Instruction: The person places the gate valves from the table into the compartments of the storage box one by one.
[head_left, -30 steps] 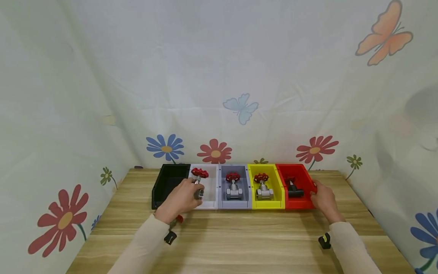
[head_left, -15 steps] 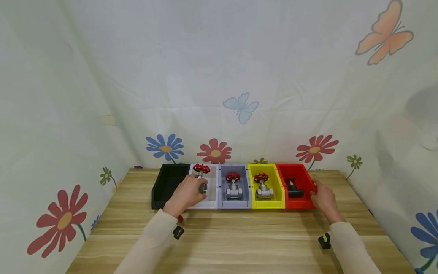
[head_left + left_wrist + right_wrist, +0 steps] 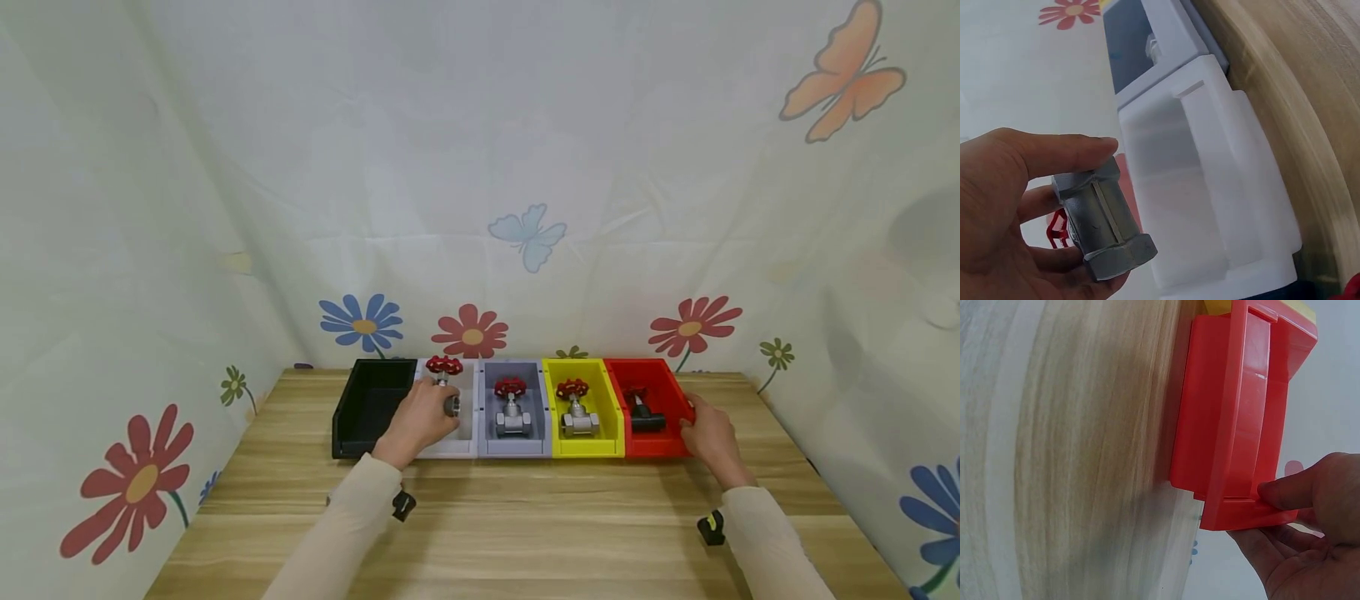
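Observation:
My left hand (image 3: 422, 421) grips a gate valve (image 3: 1104, 219) by its metal body, its red handwheel (image 3: 444, 365) upright on top. This valve is over the white bin (image 3: 1254, 169), whose inside shows bare in the left wrist view. On the right, my right hand (image 3: 711, 437) pinches the side wall of the red bin (image 3: 1210, 412), thumb inside and fingers outside. A dark valve with a red handle (image 3: 645, 418) lies in that bin. Similar silver gate valves stand in the grey bin (image 3: 514, 448) and the yellow bin (image 3: 588, 448).
A black bin (image 3: 360, 451) ends the joined row at the left. Under my left sleeve something small and partly hidden lies on the wooden table (image 3: 540, 525); a red piece (image 3: 1352, 290) shows in the left wrist view. A flowered curtain (image 3: 420, 275) hangs behind.
My left hand has moved a little right and away from me with the gate valve, farther over the white bin. The right hand has stayed on the red bin.

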{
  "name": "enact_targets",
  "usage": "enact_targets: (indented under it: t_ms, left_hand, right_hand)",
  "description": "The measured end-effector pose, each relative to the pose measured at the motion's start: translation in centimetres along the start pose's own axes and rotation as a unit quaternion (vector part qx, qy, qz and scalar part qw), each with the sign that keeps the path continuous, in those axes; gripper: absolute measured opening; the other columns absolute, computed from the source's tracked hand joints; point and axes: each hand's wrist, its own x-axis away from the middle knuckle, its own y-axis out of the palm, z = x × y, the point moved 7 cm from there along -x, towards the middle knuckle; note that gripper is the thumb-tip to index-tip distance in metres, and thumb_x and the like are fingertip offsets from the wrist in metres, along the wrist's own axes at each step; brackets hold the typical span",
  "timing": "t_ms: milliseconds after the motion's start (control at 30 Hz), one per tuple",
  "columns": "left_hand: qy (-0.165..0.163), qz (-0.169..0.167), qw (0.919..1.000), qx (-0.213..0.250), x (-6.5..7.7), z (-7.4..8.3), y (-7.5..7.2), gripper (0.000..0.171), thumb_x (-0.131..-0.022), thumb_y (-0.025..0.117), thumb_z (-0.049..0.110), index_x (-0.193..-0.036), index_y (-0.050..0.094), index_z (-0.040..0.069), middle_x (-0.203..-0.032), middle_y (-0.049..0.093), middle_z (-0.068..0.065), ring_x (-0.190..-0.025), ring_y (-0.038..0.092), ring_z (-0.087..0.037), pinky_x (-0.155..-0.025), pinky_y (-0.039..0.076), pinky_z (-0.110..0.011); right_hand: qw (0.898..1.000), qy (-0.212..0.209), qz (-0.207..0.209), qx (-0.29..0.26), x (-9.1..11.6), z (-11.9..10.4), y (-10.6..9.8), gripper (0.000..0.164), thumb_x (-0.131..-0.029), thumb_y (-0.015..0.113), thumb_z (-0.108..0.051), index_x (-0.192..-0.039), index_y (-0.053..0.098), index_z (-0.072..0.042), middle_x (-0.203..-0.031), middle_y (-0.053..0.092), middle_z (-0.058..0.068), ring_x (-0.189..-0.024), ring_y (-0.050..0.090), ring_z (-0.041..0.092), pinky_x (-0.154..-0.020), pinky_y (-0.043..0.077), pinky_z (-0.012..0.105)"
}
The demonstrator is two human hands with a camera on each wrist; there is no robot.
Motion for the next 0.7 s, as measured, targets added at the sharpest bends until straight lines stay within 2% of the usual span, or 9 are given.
enact_targets:
  t_ms: [233, 400, 700]
  left_hand:
    - [0.008, 0.017, 0.9998, -0.002, -0.5, -0.2, 1.2, 0.035, -0.075, 0.078, 0.020, -0.110, 0.075, 0.013, -0.104, 0.068, -0.014, -0.099, 0.058, -0.028, -0.086, 0.054, -0.046]
    - [0.007, 0.018, 0.9998, 0.003, -0.7, -0.2, 1.7, 0.036, -0.074, 0.079, 0.021, -0.109, 0.076, 0.013, -0.104, 0.069, -0.013, -0.100, 0.058, -0.028, -0.090, 0.052, -0.045]
    - [0.010, 0.013, 0.9998, 0.007, -1.1, -0.5, 2.6, 0.036, -0.074, 0.078, 0.020, -0.110, 0.076, 0.012, -0.103, 0.071, -0.011, -0.097, 0.059, -0.029, -0.088, 0.052, -0.046]
  right_hand:
    - [1.000, -0.003, 0.007, -0.002, 0.1, -0.1, -0.1, 0.050, -0.088, 0.054, -0.003, -0.135, 0.045, 0.013, -0.112, 0.061, 0.038, -0.092, 0.061, 0.048, -0.082, 0.050, 0.060]
    - [1.000, -0.002, 0.007, -0.004, 0.1, 0.0, 0.0, 0.051, -0.088, 0.054, -0.003, -0.135, 0.045, 0.013, -0.112, 0.061, 0.038, -0.093, 0.062, 0.048, -0.082, 0.050, 0.060]
    - [1.000, 0.005, -0.003, -0.002, -0.1, 0.2, 0.1, 0.052, -0.089, 0.055, -0.003, -0.136, 0.043, 0.013, -0.116, 0.059, 0.039, -0.095, 0.061, 0.049, -0.084, 0.049, 0.061]
